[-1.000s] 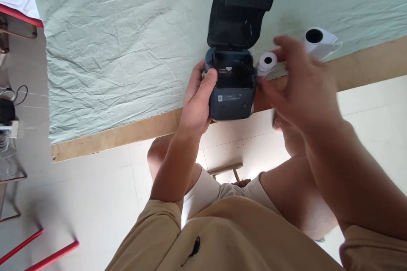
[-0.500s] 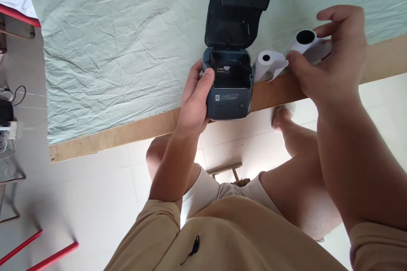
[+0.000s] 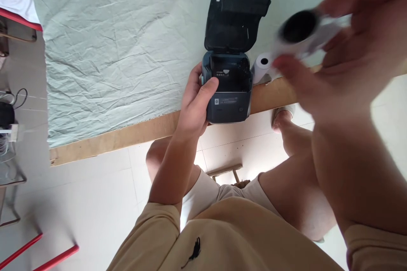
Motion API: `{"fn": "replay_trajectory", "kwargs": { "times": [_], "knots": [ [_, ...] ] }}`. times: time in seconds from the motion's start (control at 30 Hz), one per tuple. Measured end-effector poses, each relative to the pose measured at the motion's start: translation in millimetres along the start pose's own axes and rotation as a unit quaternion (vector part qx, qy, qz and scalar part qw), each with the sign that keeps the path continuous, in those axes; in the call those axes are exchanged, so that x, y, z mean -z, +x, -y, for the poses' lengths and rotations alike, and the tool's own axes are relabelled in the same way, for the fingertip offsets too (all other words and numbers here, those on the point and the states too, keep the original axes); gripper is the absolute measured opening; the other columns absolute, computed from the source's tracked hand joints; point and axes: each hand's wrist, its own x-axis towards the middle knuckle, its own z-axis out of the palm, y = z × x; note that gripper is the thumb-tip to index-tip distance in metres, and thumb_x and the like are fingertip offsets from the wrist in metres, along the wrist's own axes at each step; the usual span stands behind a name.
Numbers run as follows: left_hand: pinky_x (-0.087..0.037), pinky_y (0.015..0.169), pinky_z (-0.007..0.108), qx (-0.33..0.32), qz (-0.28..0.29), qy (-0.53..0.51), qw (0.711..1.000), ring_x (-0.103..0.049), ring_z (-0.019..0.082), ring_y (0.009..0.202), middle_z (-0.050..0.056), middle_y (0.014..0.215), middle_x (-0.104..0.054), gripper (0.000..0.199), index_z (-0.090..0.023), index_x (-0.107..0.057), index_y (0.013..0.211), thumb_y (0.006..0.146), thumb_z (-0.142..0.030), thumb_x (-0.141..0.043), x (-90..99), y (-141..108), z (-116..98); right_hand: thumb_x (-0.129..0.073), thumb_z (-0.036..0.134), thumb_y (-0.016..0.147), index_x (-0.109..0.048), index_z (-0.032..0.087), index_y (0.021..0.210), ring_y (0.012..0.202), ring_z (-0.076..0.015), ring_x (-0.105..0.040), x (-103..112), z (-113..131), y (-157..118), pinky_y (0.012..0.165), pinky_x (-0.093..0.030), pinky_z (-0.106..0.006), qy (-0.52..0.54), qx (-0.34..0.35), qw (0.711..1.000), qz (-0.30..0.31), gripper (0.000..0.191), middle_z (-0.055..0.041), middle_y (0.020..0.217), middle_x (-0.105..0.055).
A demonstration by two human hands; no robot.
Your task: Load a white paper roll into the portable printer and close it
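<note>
The left forearm (image 3: 173, 169) stretches toward the far side, left fingers (image 3: 193, 79) gripping, left thumb (image 3: 208, 89) pointing far and right. The right forearm (image 3: 352, 165) reaches far too, right fingers (image 3: 348, 0) blurred, gripping opposite the right thumb (image 3: 292, 72).

We spot a square sign (image 3: 216, 101) on the printer (image 3: 226, 114), whose front print (image 3: 229, 100) and inside lettering (image 3: 222, 73) we cannot read.

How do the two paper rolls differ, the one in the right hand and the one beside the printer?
The held roll is in the right hand; the other roll stands beside the open printer. The held roll has a wide core opening, the other roll a small one. The held roll is blurred, the other roll sharper. Both are white with dark openings.
</note>
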Motion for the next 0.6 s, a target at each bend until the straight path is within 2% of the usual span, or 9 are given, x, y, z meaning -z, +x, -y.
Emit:
{"fn": "replay_trajectory", "kwargs": {
  "times": [0.03,0.07,0.13,0.2,0.27,0.37,0.47,0.5,0.6],
  "knots": [
    [-0.071,0.105,0.039,-0.004,-0.007,0.002,1.0,-0.077,0.031,0.143,0.004,0.112,-0.082,0.012,-0.026,-0.073,0.113,0.106,-0.035,-0.076,-1.9,-2,-1,-0.086,0.043,0.097,-0.069,0.03,0.127,0.113,-0.0229,-0.075,-10,7,3,0.082,-0.064,-0.035,-0.027,0.085,0.996,0.003,0.037,-0.0033,0.125,-0.068],
    [-0.071,0.102,0.038,-0.005,-0.008,0.005,1.0,-0.079,0.031,0.139,0.005,0.112,-0.082,0.015,-0.026,-0.074,0.114,0.104,-0.036,-0.079,-3.8,-3,-3,-0.083,0.036,0.099,-0.07,0.026,0.121,0.103,-0.02,-0.075,-20,12,6,0.084,-0.065,-0.035,-0.082,0.111,0.99,0.035,0.027,-0.0028,0.118,-0.073],
    [-0.069,0.102,0.037,-0.005,0.0,0.0,1.0,-0.08,0.03,0.134,0.006,0.112,-0.082,0.022,-0.024,-0.073,0.115,0.101,-0.037,-0.083,-6.3,-6,-4,-0.08,0.024,0.097,-0.069,0.025,0.112,0.088,-0.0175,-0.073,-36,13,12,0.076,-0.06,-0.034,-0.187,0.128,0.97,0.09,0.018,-0.0004,0.108,-0.078],
    [-0.067,0.106,0.036,-0.022,-0.005,-0.005,1.0,-0.079,0.028,0.132,0.005,0.112,-0.082,0.021,-0.024,-0.073,0.116,0.103,-0.039,-0.081,-5.8,-6,-3,-0.073,0.016,0.097,-0.069,0.025,0.105,0.083,-0.0178,-0.071,-45,9,16,0.071,-0.055,-0.034,-0.236,0.109,0.957,0.133,0.013,0.0005,0.104,-0.081],
    [-0.065,0.104,0.035,-0.03,0.012,-0.005,0.999,-0.079,0.027,0.129,0.004,0.113,-0.082,0.024,-0.024,-0.074,0.116,0.103,-0.042,-0.081,-2.4,-4,-1,-0.067,0.015,0.098,-0.069,0.026,0.098,0.079,-0.0185,-0.072,-46,7,17,0.068,-0.052,-0.036,-0.231,0.098,0.956,0.153,0.011,0.0009,0.097,-0.081],
    [-0.065,0.107,0.036,-0.027,0.047,-0.008,0.998,-0.077,0.03,0.136,0.005,0.113,-0.081,0.023,-0.024,-0.074,0.115,0.104,-0.043,-0.079,3.0,-1,1,-0.068,0.016,0.102,-0.068,0.027,0.091,0.086,-0.0221,-0.078,-44,11,10,0.075,-0.054,-0.04,-0.229,0.115,0.957,0.133,0.015,0.0012,0.096,-0.084],
    [-0.064,0.115,0.038,-0.027,0.055,-0.012,0.998,-0.074,0.031,0.145,0.006,0.111,-0.081,0.023,-0.024,-0.075,0.104,0.106,-0.047,-0.075,5.0,-2,1,-0.067,0.022,0.106,-0.07,0.028,0.097,0.098,-0.025,-0.083,-42,20,-5,0.086,-0.057,-0.045,-0.203,0.162,0.96,0.1,0.012,0.0018,0.096,-0.085],
    [-0.064,0.115,0.038,-0.028,0.055,-0.009,0.998,-0.074,0.031,0.146,0.006,0.111,-0.081,0.024,-0.025,-0.076,0.104,0.104,-0.049,-0.079,5.6,-2,2,-0.065,0.025,0.107,-0.072,0.028,0.105,0.097,-0.0247,-0.084,-42,22,-9,0.09,-0.057,-0.046,-0.179,0.172,0.964,0.099,0.008,0.0021,0.094,-0.084],
    [-0.066,0.114,0.042,-0.031,0.071,0.018,0.997,-0.075,0.035,0.145,0.004,0.113,-0.081,0.038,-0.029,-0.077,0.117,0.091,-0.052,-0.093,10.4,0,5,-0.058,0.026,0.103,-0.071,0.027,0.124,0.085,-0.0209,-0.082,-39,18,-15,0.096,-0.058,-0.049,-0.091,0.156,0.981,0.074,0.024,0.0023,0.092,-0.083]
  ]
}}
